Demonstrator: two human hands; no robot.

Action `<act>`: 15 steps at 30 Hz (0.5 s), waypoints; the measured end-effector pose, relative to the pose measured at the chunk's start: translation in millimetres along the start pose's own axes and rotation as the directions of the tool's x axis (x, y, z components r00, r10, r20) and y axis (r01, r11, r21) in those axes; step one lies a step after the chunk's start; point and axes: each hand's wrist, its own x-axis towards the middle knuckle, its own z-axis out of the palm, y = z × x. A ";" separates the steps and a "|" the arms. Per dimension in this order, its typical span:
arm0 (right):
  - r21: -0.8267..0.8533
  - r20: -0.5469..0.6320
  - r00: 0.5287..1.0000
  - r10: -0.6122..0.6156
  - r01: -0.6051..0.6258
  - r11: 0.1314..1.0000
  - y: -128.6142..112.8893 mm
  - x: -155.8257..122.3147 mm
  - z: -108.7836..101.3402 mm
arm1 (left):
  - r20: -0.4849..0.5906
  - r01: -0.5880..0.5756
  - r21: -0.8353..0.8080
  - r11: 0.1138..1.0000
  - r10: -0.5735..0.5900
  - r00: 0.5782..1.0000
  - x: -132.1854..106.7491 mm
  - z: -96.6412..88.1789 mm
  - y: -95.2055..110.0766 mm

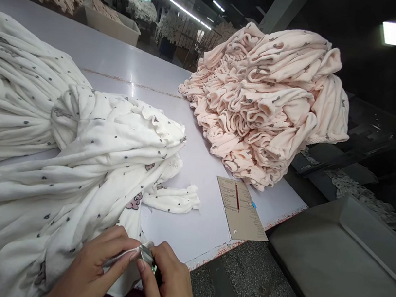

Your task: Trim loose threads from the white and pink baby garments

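I see my left hand (92, 271) at six o'clock in the view. Its grip is pressed together on a thin edge of the white fleecy cloth with small grey prints (81, 166), thumb and forefinger pinching the hem. My right hand (169, 289) touches it at about five o'clock, its grip pinching a small silvery metal tool (146, 255) whose tip meets the pinched hem; I cannot tell what kind of tool it is. The white cloth lies bunched on the pale grey tabletop (128, 70), spreading from the hands toward nine and ten o'clock. At one o'clock a tall heap of folded peach-pink printed garments (266, 104) stands on the same tabletop, well apart from the hands. Between that heap and my right hand, near the tabletop's edge, lies a tan paper card (243, 219) with a red pen (237, 197) on it. At eleven o'clock a beige plastic bin (108, 25) rests on the tabletop.
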 end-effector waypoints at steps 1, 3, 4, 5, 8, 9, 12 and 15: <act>-0.010 -0.007 1.000 -0.011 0.010 1.000 -0.5 -0.7 0.2 | -0.003 -0.008 0.012 1.000 0.008 1.000 0.2 -0.4 0.2; -0.004 -0.003 1.000 -0.018 0.018 1.000 0.4 -1.5 0.5 | 0.039 -0.044 0.058 0.997 0.042 0.998 0.8 -1.2 -1.4; 0.010 0.000 1.000 -0.011 0.011 1.000 2.8 -0.8 0.8 | 0.082 -0.068 0.097 0.993 0.060 0.995 1.0 -1.3 -4.4; 0.026 -0.008 1.000 0.005 -0.005 1.000 7.4 1.5 1.3 | 0.136 -0.098 0.144 0.985 0.078 0.988 0.9 -1.2 -9.7; 0.037 -0.131 0.987 0.088 -0.084 0.996 37.5 21.8 4.0 | 0.306 -0.140 0.303 0.943 0.044 0.951 -1.4 0.4 -41.7; 0.018 -0.191 0.975 0.115 -0.114 0.993 52.8 33.2 5.1 | 0.354 -0.127 0.350 0.928 -0.005 0.935 -2.8 0.7 -57.4; -0.068 -0.252 0.949 0.190 -0.213 0.975 105.2 72.5 8.6 | 0.192 -0.002 0.470 0.882 -0.100 0.976 -9.6 -3.7 -108.7; -0.161 -0.193 0.947 0.256 -0.288 0.944 143.8 95.6 15.7 | 0.035 0.112 0.509 0.854 -0.150 0.988 -22.6 -19.0 -149.3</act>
